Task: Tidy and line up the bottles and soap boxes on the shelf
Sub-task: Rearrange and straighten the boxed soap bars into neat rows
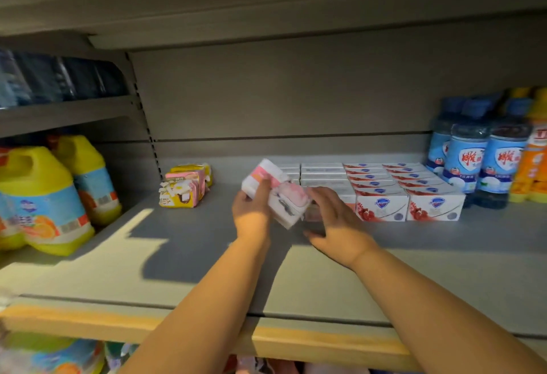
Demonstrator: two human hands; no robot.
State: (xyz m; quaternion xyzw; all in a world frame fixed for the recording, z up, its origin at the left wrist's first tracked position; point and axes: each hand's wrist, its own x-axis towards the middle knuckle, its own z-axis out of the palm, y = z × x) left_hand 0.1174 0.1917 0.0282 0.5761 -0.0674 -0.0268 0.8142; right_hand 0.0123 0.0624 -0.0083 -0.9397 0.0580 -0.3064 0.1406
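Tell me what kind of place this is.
Most likely a shop's household-goods aisle. The grey metal shelf holds rows of identical soap boxes, several matching blue bottles stand at the right, and big yellow jugs sit in the next bay. The left hand grips a pink soap box.

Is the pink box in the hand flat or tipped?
Tipped. The left hand holds the pink box tilted above the shelf.

Setting: retail shop, household-goods aisle. Evidence: grey metal gondola shelf (414, 270) with a slotted upright (145, 125) at the back panel and a yellow label strip (325, 341) along its front edge. Stock in multiples: identical soap boxes (381, 205) in rows, blue-labelled bottles (467, 163) side by side, yellow detergent jugs (44, 196) in the neighbouring bay.
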